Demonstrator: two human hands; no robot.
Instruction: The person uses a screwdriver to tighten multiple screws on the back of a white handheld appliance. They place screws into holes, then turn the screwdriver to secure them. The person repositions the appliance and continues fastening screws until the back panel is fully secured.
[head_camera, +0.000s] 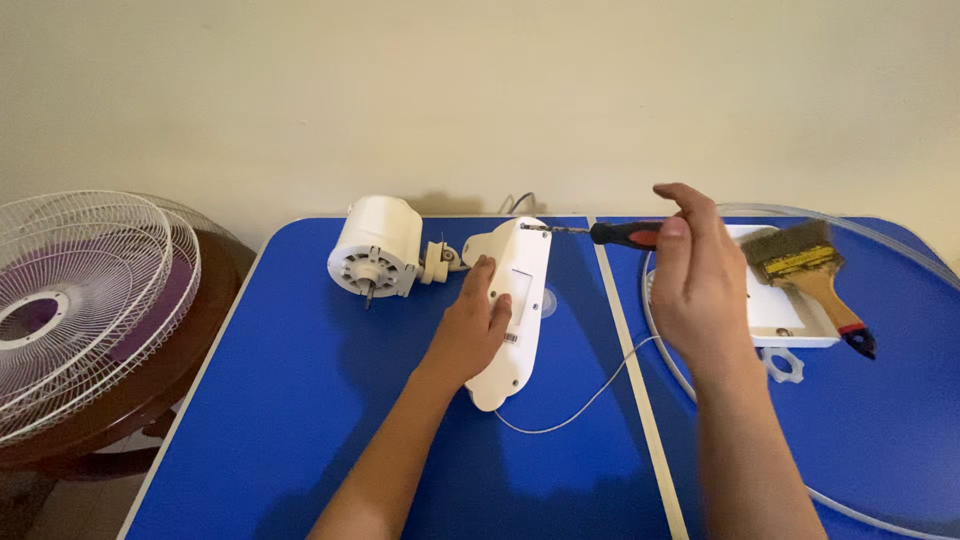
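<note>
The near part of the blue table (300, 440) lies open between the two forearms, crossed only by a thin white cord (590, 400). The left hand (470, 330) presses on the white fan housing (515, 310), which blocks the middle; just beside it, the white motor (375, 245) closes the far left corner. The right hand (700, 275) with the screwdriver (610, 234) bars the way above the table seam. Further right, a paintbrush (810, 270), a white tray (780, 315) and a small white ring nut (783, 365) fill the surface. The wire fan guards (80, 300) stand off the left edge.
</note>
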